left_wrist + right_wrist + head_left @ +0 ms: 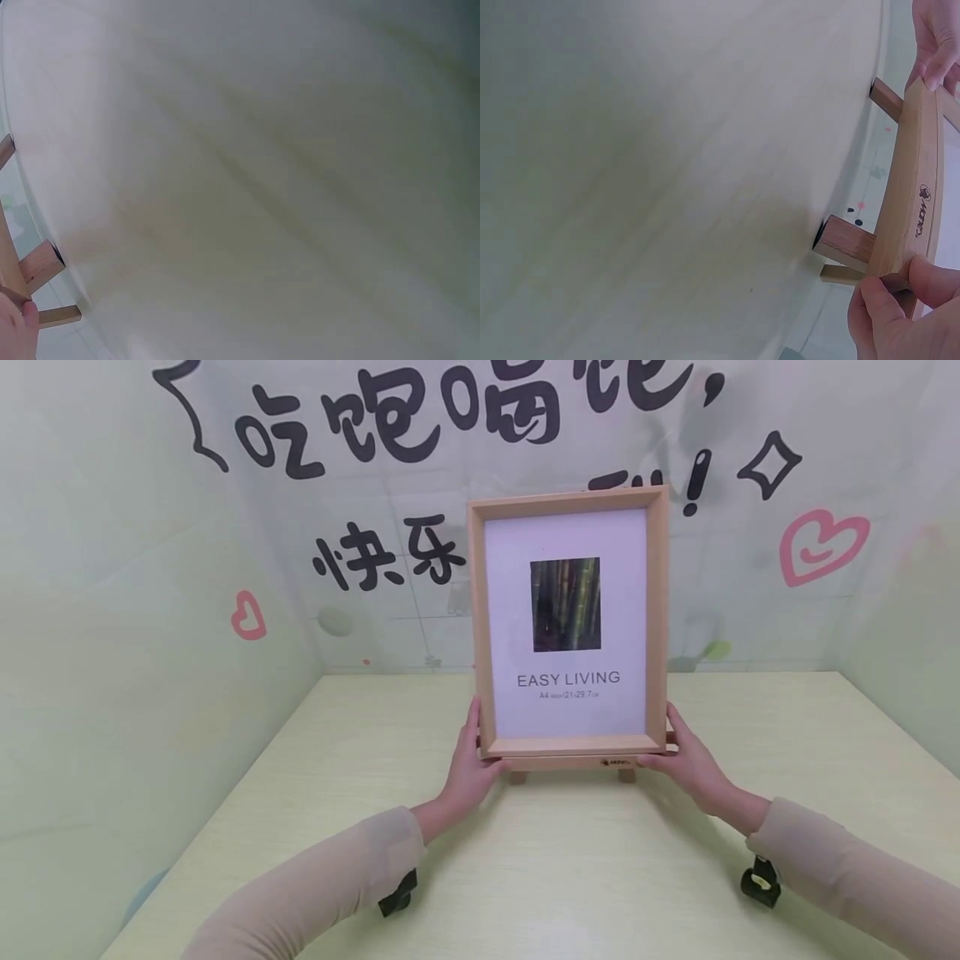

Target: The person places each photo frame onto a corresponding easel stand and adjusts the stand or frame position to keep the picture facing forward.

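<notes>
A light wooden picture frame (573,746) stands upright on the ledge (555,763) of a small wooden easel. Behind the glazing lies a white sheet (510,610) with a bamboo picture and the words "EASY LIVING". My left hand (468,768) grips the lower left corner, its thumb on the end of the ledge. At the lower right, my right hand (697,768) pinches the other ledge end between thumb and fingers, as the right wrist view shows closely. Below the ledge, an easel leg (845,241) reaches down toward the table. Some fingers of both hands are hidden behind.
The pale wooden table (555,860) reaches back to a wall sheet (390,635) with black lettering and pink hearts. More sheeting hangs on both sides. Under the forearms, a black wrist device (761,883) shows at the right and another black device (397,893) at the left.
</notes>
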Demonstrator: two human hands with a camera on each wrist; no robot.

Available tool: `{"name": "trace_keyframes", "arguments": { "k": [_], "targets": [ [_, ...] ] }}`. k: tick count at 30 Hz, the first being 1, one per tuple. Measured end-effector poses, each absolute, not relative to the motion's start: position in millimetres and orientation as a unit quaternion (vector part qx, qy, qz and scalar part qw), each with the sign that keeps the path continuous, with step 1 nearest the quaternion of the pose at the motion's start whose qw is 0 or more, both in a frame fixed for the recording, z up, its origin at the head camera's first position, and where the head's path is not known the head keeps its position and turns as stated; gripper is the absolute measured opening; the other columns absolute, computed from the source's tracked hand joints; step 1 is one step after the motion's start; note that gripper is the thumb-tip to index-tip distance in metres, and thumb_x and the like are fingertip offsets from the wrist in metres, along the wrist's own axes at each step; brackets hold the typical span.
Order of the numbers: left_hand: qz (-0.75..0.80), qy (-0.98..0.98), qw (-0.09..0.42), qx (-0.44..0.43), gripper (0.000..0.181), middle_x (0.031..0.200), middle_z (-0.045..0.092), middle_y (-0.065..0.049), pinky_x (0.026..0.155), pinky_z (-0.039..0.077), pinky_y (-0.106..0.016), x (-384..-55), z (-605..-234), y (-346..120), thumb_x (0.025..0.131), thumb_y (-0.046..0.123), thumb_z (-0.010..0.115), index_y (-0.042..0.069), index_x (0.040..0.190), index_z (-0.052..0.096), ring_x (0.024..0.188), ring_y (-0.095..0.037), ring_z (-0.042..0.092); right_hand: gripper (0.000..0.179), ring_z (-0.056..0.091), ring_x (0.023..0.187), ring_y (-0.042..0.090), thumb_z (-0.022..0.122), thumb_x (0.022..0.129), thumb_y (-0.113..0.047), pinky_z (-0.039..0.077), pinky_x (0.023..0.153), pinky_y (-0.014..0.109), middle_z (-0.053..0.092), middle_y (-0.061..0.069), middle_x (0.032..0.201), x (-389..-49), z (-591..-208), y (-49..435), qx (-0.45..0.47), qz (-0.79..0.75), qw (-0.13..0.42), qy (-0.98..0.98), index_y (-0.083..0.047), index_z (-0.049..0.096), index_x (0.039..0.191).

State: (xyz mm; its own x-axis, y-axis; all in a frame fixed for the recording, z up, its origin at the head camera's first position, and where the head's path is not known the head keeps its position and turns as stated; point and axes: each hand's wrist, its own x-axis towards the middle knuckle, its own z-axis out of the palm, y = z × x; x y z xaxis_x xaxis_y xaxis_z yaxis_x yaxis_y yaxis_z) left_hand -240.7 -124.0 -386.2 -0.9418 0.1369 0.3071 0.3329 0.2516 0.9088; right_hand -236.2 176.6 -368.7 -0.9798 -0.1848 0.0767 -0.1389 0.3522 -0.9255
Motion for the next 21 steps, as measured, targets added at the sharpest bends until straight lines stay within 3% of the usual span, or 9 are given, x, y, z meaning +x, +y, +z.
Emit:
{"name": "trace_keyframes", "arguments": {
  "k": [21],
  "targets": [
    [-0.591, -0.790, 0.074, -0.144, 0.101, 0.150, 0.012, -0.013, 0.093, 0.048, -0.038, -243.2, -385.9, -129.3, 0.079, -0.013, 0.059, 0.025, 0.148, -0.003, 0.123, -0.038, 0.038, 0.089, 0.052, 0.104, 0.033, 0.058, 0.087, -0.003, 0.049, 0.085, 0.025, 0.040, 0.030, 0.120, -238.7, -369.3, 170.9, -0.099, -0.561, 0.025, 0.822, -0.019, -0.006, 0.148]
  ]
}}
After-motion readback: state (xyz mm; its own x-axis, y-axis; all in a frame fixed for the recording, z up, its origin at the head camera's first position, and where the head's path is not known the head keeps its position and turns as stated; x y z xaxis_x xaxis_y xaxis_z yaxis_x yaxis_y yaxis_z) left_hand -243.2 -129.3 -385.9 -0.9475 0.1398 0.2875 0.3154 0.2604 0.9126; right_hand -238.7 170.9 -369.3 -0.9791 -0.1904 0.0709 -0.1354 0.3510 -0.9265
